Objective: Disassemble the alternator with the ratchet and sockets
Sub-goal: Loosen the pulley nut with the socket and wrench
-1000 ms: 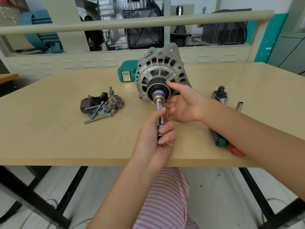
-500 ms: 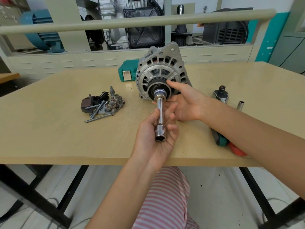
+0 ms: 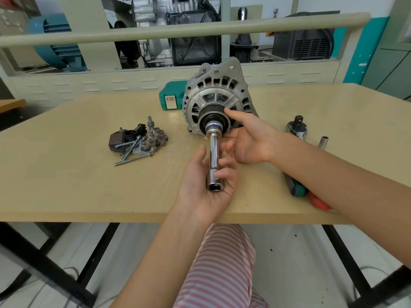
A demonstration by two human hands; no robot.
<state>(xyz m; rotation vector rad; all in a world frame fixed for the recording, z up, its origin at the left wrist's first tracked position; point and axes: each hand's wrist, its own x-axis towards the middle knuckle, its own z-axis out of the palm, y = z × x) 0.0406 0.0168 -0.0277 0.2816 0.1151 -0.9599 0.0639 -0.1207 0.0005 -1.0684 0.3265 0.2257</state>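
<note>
Between my 2 hands the socket [image 3: 214,128] on its extension [image 3: 214,156] sits on the pulley nut of the alternator [image 3: 214,103], so I judge I am seating it. My left hand [image 3: 205,185] cradles the extension with loosely curled fingers; my right hand [image 3: 249,141] steadies the pulley, thumb touching its rim, fingers fairly straight. Next I need the ratchet [image 3: 298,130], lying beyond my right wrist, fitted onto the extension's free end.
</note>
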